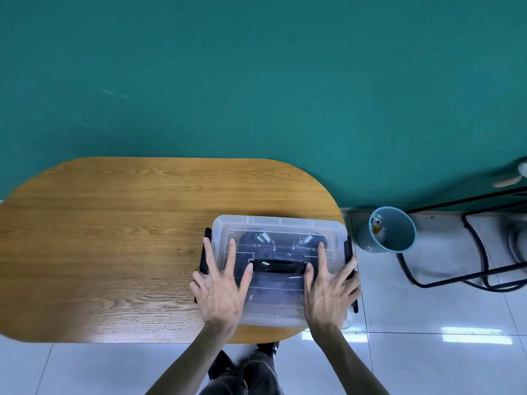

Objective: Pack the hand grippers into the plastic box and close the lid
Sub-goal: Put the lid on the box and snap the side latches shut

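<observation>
Both hands, left (221, 286) and right (328, 286), are pressing the lid (278, 223) flat, fingers spread; seating it. The grippers (263, 238) are lying inside the box (271, 316); side latches (206, 252) are hanging undone.

Through the frosted lid (281, 223) I am only making out the hand grippers (281, 243) as dark blurs with springs; my palms are hiding both sides of the plastic box (273, 316).

The person's forearms were bare, with no sleeves, watch or rings showing on the left hand (221, 289) or right hand (328, 289). Dark grey trousers (253, 374) covered the legs. A dark shoe (266, 346) showed below.
</observation>
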Demonstrator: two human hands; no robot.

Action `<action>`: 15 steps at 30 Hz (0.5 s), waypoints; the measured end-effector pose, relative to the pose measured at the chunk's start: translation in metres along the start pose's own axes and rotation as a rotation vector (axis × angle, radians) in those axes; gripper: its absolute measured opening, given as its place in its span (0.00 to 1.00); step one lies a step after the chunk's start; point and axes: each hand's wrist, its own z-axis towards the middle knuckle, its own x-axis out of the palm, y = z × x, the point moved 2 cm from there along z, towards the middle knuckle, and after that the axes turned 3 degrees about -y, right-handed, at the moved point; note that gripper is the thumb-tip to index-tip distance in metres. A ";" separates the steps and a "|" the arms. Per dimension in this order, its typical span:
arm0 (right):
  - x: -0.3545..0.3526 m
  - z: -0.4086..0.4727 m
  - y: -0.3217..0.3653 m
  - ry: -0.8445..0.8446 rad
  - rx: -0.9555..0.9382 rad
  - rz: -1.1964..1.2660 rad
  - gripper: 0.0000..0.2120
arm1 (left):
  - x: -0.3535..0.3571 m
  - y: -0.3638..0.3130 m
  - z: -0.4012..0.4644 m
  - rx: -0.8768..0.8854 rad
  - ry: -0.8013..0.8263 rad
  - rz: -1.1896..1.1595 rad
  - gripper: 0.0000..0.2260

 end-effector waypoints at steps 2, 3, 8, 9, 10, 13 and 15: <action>0.001 0.000 0.000 0.001 -0.003 -0.006 0.25 | -0.001 -0.001 0.000 0.003 0.003 0.013 0.32; 0.001 0.000 -0.001 0.002 -0.004 -0.010 0.25 | -0.001 -0.001 0.000 0.004 0.005 0.022 0.33; 0.000 -0.001 0.000 0.005 -0.004 -0.005 0.26 | -0.001 -0.002 0.000 -0.002 0.029 0.045 0.33; 0.000 -0.001 0.000 0.006 -0.005 -0.007 0.26 | -0.001 -0.003 0.000 0.003 0.027 0.039 0.32; 0.000 -0.001 0.000 0.009 -0.005 -0.009 0.26 | -0.001 -0.004 0.000 0.014 0.023 0.035 0.32; 0.000 0.000 0.000 -0.002 -0.005 -0.012 0.26 | 0.001 -0.006 0.000 0.055 0.011 0.019 0.31; 0.000 -0.001 0.000 -0.003 -0.012 -0.024 0.26 | 0.001 -0.006 -0.001 0.069 0.009 0.019 0.31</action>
